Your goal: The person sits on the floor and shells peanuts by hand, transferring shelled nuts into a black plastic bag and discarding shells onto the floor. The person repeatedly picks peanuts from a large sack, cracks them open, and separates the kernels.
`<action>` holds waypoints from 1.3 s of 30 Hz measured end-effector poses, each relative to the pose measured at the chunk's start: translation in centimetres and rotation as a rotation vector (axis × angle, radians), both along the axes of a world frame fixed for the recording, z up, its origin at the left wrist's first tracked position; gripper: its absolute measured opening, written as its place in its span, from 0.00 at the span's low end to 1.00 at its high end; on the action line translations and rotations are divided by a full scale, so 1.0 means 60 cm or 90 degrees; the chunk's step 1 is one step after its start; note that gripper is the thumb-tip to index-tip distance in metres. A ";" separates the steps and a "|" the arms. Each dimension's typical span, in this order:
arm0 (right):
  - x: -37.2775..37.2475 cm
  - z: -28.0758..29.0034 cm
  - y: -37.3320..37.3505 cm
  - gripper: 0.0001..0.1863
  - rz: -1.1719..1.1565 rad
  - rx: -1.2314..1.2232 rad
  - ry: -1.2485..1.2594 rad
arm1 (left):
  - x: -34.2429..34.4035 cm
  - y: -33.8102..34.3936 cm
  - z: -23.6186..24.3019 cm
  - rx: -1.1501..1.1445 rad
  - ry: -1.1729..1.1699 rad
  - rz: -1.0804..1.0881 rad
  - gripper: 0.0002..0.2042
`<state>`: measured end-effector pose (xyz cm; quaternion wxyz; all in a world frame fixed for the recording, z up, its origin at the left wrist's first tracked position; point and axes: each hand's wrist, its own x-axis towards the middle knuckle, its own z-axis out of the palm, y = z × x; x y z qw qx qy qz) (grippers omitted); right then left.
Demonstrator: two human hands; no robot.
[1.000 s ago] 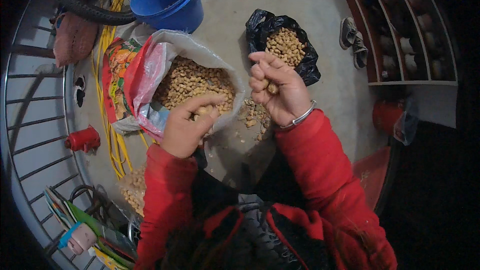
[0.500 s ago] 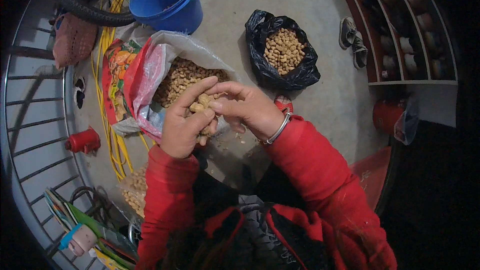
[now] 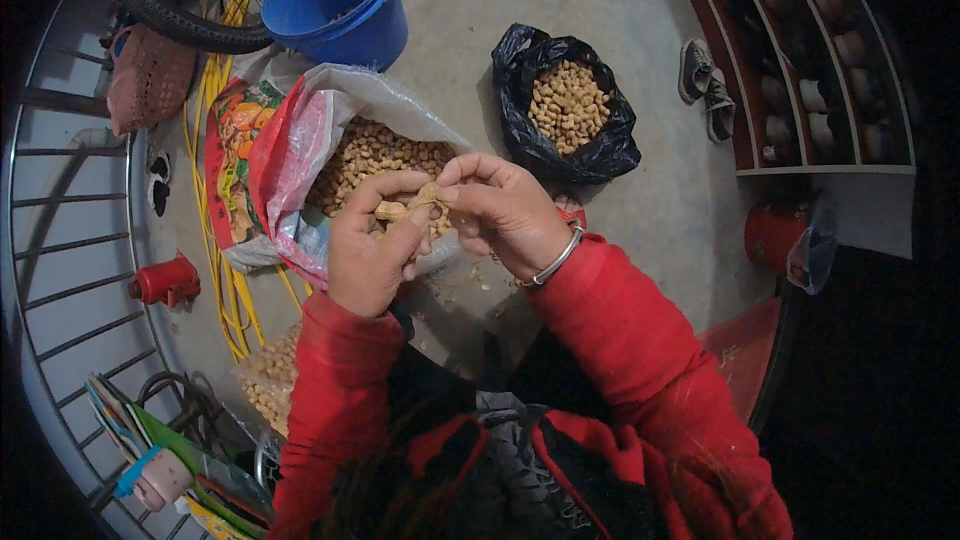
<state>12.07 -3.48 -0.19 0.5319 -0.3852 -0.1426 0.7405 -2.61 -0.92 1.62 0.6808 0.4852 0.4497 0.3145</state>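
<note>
Between both my hands is a peanut in its shell (image 3: 428, 196), pinched by the fingertips. My left hand (image 3: 372, 240) is curled, with more peanuts partly hidden in its fingers. My right hand (image 3: 508, 212), with a silver bangle at the wrist, grips the peanut's right end between thumb and forefinger. Just beyond the hands, a large woven sack (image 3: 300, 140) lies with its mouth wide, full of unshelled peanuts (image 3: 370, 155). Farther right stands a black plastic bag (image 3: 515, 90) holding paler peanuts (image 3: 568, 105).
A blue bucket (image 3: 335, 10) stands behind the sack, near a bicycle tyre (image 3: 180, 20). Yellow cable (image 3: 215, 240) runs along the left by a red jack (image 3: 165, 280) and metal railing. At right are shoes (image 3: 707, 90) and a shoe rack (image 3: 800, 60). Shell bits litter the floor.
My hands have drawn slightly apart, and the right fingers have shifted from over the left hand to the peanut's end. The peanut now shows more plainly between the fingertips.
</note>
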 end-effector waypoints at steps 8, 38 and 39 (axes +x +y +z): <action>0.001 0.003 -0.001 0.10 0.060 0.035 -0.045 | 0.001 0.001 -0.009 0.124 0.042 0.048 0.06; 0.052 0.010 0.002 0.08 -0.076 0.010 -0.024 | 0.009 -0.008 -0.009 0.082 0.137 -0.214 0.24; 0.047 0.012 0.001 0.08 -0.046 0.002 -0.080 | 0.009 -0.006 -0.005 0.041 0.124 -0.188 0.26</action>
